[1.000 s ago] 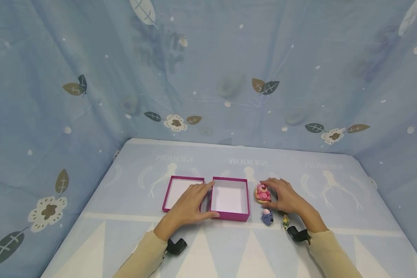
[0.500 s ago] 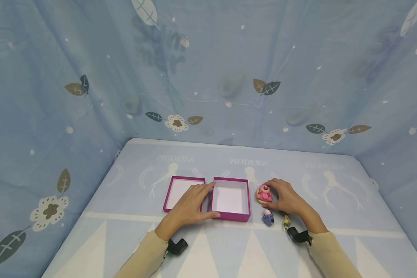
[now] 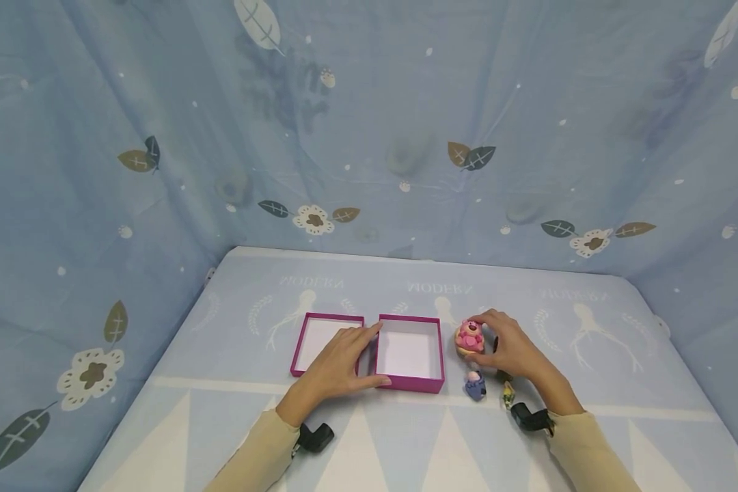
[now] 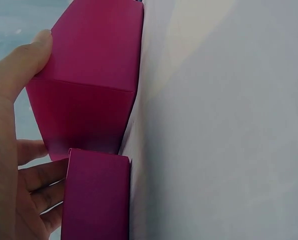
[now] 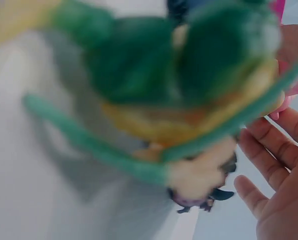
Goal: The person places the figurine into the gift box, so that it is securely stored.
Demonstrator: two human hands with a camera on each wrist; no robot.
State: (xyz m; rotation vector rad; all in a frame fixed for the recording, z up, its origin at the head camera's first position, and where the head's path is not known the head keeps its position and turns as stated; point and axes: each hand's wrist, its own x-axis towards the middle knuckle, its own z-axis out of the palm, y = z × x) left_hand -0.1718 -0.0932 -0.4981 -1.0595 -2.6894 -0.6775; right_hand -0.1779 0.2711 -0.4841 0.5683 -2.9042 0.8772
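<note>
My left hand (image 3: 338, 365) grips the near-left part of an open magenta box (image 3: 413, 387) with a white inside. In the left wrist view, its thumb (image 4: 36, 52) presses the outer wall while the other fingers reach the gap beside the shallower magenta lid (image 4: 96, 195). To the right of the box, my right hand (image 3: 510, 348) pinches a pink bear figurine (image 3: 470, 338) between thumb and fingertips. A small blue figurine (image 3: 475, 387) lies just in front of the bear. Below the right palm is a green and yellow figurine (image 3: 508, 395), large and blurred in the right wrist view.
Another small figurine (image 5: 189, 197), dark purple with dark hair, shows behind the green one in the right wrist view and is mostly covered by the hand from above. A patterned pale cloth covers the table (image 3: 369, 273); blue curtains (image 3: 369, 137) hang behind and at both sides.
The pink bear has risen slightly and shifted a little to the right with my right hand. My left hand, the box and the lid keep their places.
</note>
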